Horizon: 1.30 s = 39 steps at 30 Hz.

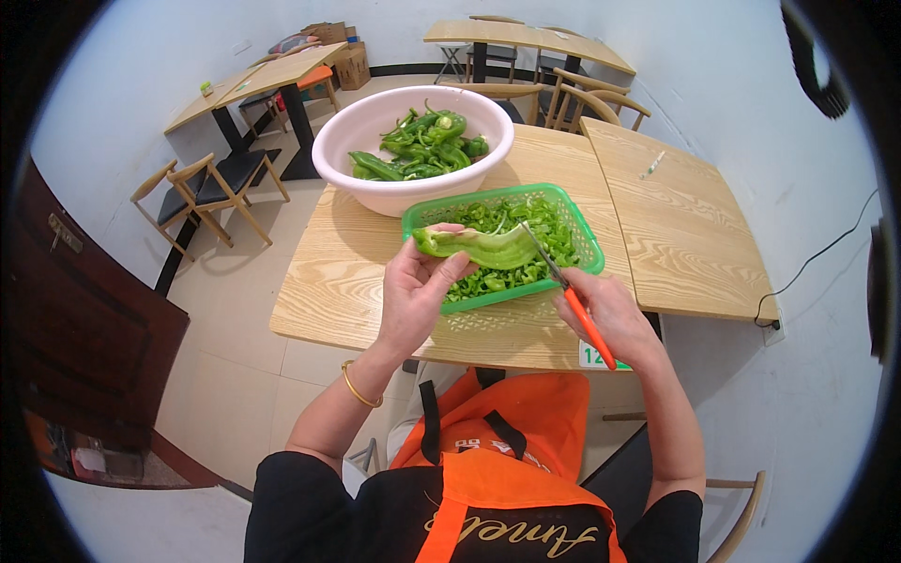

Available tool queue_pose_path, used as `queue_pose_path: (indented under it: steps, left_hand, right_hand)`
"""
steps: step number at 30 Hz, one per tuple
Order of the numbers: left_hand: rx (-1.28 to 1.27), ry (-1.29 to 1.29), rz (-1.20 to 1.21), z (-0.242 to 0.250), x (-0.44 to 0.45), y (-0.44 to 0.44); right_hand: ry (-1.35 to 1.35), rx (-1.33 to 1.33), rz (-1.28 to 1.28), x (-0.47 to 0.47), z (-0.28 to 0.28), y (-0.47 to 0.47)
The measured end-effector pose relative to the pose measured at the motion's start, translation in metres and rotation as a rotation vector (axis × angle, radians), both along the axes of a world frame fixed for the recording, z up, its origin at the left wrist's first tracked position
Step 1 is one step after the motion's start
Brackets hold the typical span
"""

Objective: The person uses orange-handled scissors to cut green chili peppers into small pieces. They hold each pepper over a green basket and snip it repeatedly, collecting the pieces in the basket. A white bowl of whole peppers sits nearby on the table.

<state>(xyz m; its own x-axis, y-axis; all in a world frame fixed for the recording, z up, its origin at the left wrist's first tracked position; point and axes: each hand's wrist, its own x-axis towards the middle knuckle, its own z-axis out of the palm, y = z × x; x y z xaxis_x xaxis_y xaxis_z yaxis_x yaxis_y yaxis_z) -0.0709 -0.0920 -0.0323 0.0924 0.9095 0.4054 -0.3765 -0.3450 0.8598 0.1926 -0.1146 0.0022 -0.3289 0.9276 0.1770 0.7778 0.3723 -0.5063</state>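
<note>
My left hand (422, 281) holds a cut-open green pepper (486, 246) by its stem end, with the pale inside showing. In my right hand (609, 310) are scissors with orange handles (588, 329), their blades pointing up and left at the pepper's far end. Below the pepper, a green plastic basket (486, 304) holds many chopped green pepper pieces (556, 225). A large pale pink basin (415, 188) beyond the basket contains several whole green peppers (429, 144).
The basket and basin stand on a wooden table (338, 281). Another wooden table (693, 232) adjoins on the right, with a small slim packet (654, 163) on it. A numbered card (595, 356) is at the near edge. Chairs and further tables stand behind.
</note>
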Motion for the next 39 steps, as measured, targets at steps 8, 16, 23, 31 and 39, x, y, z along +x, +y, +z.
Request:
queue_pose_path:
  steps: [8,16,23,31,39]
  left_hand:
    - [-0.004,0.029,0.015,-0.001,-0.003,0.006]
    - [0.077,0.046,0.134,-0.008,0.013,-0.004]
    - [0.04,0.056,0.083,-0.006,0.004,0.004]
    - [-0.071,0.037,-0.07,-0.006,0.003,0.009]
    - [0.005,0.014,0.047,-0.009,0.006,0.006]
  right_hand:
    - [0.004,-0.137,-0.038,0.005,-0.001,0.004]
    - [-0.093,0.043,0.01,-0.003,-0.001,-0.003]
    - [-0.053,0.009,-0.018,-0.005,0.0,-0.004]
    - [-0.033,-0.037,-0.027,-0.003,-0.003,0.001]
    - [0.054,-0.183,0.006,0.003,0.001,-0.003]
